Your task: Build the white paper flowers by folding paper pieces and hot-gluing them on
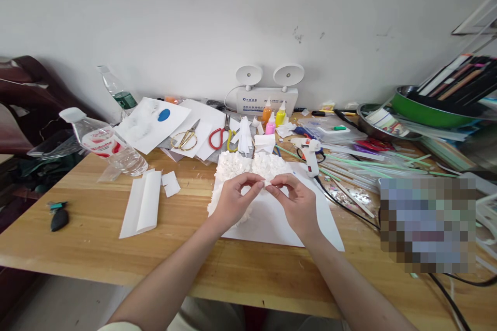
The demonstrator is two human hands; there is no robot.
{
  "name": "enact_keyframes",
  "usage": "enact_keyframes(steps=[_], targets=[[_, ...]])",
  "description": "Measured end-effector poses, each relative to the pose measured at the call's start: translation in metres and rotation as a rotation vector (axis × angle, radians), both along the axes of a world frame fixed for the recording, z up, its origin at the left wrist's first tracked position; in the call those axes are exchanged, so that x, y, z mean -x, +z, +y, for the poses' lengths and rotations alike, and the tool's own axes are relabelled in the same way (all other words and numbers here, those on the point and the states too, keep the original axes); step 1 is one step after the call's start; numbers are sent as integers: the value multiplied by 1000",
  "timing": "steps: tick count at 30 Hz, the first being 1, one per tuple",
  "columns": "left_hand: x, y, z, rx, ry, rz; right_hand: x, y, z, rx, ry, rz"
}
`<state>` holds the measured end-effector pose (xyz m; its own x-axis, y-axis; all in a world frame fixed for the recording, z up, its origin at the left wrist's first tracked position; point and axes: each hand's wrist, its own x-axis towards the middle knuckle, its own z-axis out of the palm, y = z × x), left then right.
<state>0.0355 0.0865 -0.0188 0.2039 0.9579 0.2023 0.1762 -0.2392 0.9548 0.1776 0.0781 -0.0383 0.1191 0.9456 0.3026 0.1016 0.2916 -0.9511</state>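
White paper piece point(266, 183) between hands point(237, 199), "消防应急" lamp point(254, 102) behind

Light is soft, one patch point(427, 225) heavily pixelated.

sheet point(272, 225) on table point(93, 248), folded paper point(149, 201) to its left, bottle point(106, 142) farther left, emergency light point(267, 95) behind

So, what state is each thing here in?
Left hand, pinching a small white piece
Right hand, pinching the same piece
White sheet, flat, partly under ruffled white clumps
Left-side paper, folded over
Front water bottle, capped
Pink bottle, upright
Glue gun, set down, heat can't be told
Gold-handled scissors, apparently closed
Emergency light, apparently unlit
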Motion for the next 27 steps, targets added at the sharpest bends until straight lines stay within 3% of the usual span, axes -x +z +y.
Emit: enact_keyframes(steps=[6, 27], targets=[[0, -1, 1, -3, 38, 2, 0, 3, -1, -6, 117, 10], [2, -3, 2, -36, 21, 65, 1, 0, -1, 62, 105, 55]])
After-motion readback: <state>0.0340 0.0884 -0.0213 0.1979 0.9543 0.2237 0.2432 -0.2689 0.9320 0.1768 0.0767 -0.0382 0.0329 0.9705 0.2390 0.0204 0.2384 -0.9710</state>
